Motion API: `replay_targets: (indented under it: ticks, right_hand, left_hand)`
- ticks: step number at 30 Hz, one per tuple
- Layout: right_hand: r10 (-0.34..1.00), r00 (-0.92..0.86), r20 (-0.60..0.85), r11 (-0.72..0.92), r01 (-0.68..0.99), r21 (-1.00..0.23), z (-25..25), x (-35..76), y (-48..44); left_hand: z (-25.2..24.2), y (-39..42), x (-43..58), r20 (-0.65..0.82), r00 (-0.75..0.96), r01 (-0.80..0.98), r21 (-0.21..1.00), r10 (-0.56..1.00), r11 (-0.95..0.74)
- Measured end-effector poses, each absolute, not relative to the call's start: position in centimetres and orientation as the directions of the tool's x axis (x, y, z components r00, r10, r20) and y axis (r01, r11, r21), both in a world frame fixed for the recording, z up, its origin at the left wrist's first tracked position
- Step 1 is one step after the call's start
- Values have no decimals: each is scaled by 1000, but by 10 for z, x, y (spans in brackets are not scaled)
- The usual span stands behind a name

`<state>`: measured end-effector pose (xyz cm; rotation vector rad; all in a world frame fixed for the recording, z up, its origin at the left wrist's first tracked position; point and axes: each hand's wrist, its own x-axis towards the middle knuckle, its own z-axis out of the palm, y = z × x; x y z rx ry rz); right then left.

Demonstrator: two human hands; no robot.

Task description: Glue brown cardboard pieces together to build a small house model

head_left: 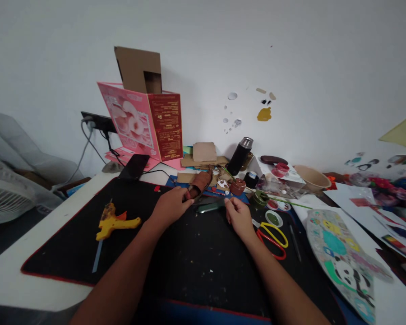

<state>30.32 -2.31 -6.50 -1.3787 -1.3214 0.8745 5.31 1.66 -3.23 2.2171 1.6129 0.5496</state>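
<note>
The left hand [172,205] and right hand [238,215] face each other above a black mat [189,266] on the bench [10,277], fingers drawn narrow. A thin dark strip [209,199] spans the gap, its ends at the pinched fingertips. Just below it, also between the hands, is a slim green object [211,207]; whether the two touch, I cannot tell. A brown curled piece [200,181] sits right beyond the left fingertips. Behind stands a pink-and-red box [165,126]: its red side carries rows of gold lettering, its pink side pale print, all too small to read.
</note>
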Motion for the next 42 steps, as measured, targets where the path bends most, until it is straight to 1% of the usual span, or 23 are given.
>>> replay_targets:
  ticks: [8,16,23,28,30,33,34,36,38,41,42]
  right_hand:
    - [981,120,151,107,312,-944,-67,303,-24]
    - [982,112,154,107,346,-932,-66,303,-25]
    - [983,119,143,93,346,-934,-63,301,-26]
    - [980,144,136,82,331,-940,-63,300,-26]
    - [980,150,132,80,313,-946,-62,299,-25]
    - [981,153,120,74,274,-959,-58,295,-28]
    - [983,147,108,68,253,-965,-56,292,-30]
    - [991,115,73,48,206,-977,-54,281,-38]
    - [999,27,-17,-20,89,-996,-52,266,-46]
    - [993,-81,-86,-88,-21,-996,-49,243,-54]
    - [992,-84,-91,-97,-68,-993,-47,237,-54]
  left_hand:
    - [-33,18,48,74,277,784,559,958,-270]
    - [-34,25,44,102,229,786,567,968,-246]
    - [-34,20,46,116,352,745,567,929,-353]
    - [-32,21,46,136,355,733,574,925,-366]
    - [-28,20,45,160,315,729,590,936,-347]
    - [-22,17,48,208,284,663,663,936,-348]
    - [-20,15,50,214,313,627,686,925,-370]
    - [-20,11,55,203,425,559,707,882,-433]
    - [-21,7,59,178,530,516,708,829,-482]
    - [-20,4,62,158,596,469,728,788,-500]
    - [-19,3,61,156,600,453,743,785,-494]
